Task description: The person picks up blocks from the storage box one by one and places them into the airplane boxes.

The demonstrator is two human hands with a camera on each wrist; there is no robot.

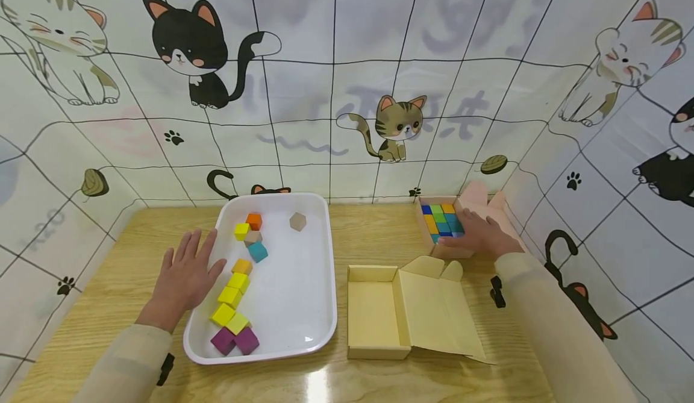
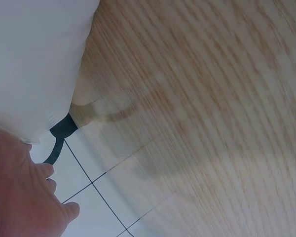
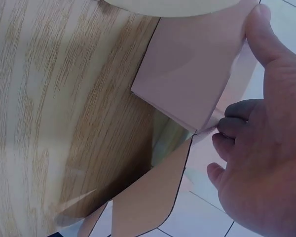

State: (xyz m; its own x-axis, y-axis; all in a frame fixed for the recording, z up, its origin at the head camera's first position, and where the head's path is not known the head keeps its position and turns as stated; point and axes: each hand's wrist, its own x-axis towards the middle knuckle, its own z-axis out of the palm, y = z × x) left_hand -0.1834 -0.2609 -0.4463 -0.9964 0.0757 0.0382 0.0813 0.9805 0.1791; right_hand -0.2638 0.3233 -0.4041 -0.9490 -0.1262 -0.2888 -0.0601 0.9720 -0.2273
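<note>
My right hand (image 1: pixel 479 234) grips the near right corner of an open pink cardboard box (image 1: pixel 447 251). Its thumb lies along the front rim, and the fingers curl by the lid side in the right wrist view. Blue, green, orange and teal cubes (image 1: pixel 439 217) fill that box in rows. Over the left rim of a white tray (image 1: pixel 298 294) my left hand (image 1: pixel 183 273) hovers flat, fingers spread, holding nothing. Inside the tray lie several loose cubes: yellow ones (image 1: pixel 230 296), purple ones (image 1: pixel 246 340), an orange one (image 1: pixel 253 221), a teal one (image 1: pixel 257 251) and beige ones (image 1: pixel 297 221).
Between the tray and my right arm stands an open tan cardboard box (image 1: pixel 378 312) with nothing inside, its lid (image 1: pixel 439 312) folded out to the right. A cat-printed cloth wall (image 1: pixel 303 90) encloses the wooden table (image 1: pixel 135 240) at the back and sides.
</note>
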